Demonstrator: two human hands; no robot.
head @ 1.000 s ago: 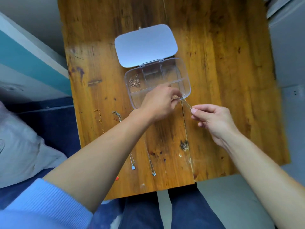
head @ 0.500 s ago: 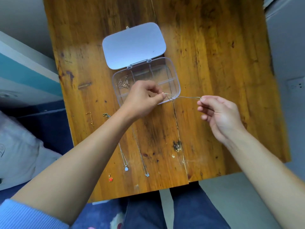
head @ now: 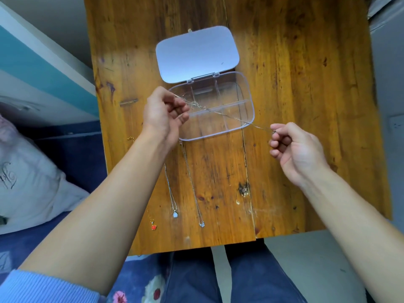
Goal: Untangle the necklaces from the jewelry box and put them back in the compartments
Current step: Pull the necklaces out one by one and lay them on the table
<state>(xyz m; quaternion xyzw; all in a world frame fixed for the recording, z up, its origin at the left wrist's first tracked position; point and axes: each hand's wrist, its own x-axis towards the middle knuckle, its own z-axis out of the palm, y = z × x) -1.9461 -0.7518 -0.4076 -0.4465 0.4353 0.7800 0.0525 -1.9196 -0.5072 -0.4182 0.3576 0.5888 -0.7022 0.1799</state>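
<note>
1 thin silver chain stretched taut over open clear jewelry box, small tangle near left end. Pinched at left by left hand, at right by right hand. 3 pendant necklaces laid out on wooden table below box.
</note>
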